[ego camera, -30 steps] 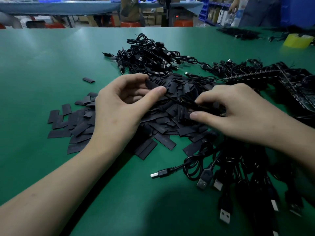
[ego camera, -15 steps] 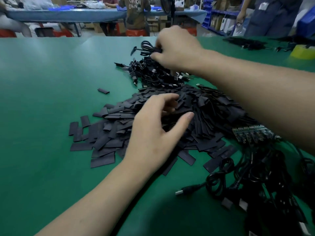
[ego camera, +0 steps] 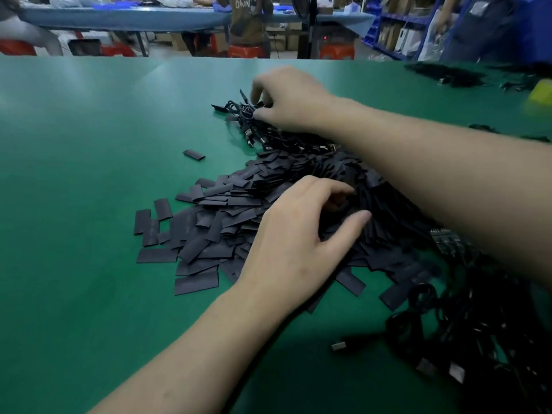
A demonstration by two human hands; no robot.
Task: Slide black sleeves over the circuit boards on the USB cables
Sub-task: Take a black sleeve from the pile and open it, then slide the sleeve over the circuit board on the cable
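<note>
left hand: fingers bent onto black sleeves heaped mid-table, thumb spread, hold cannot tell | right hand: fingers curled into far usb cables, grip cannot tell | circuit boards: right of sleeves | writing: "own" on far shirt

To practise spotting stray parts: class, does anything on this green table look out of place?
One black sleeve lies alone on the green table, apart from the sleeve pile, beyond its far left edge. It looks like a stray. Nothing else appears spilled or damaged, though the cables are too tangled and blurred to judge.
</note>
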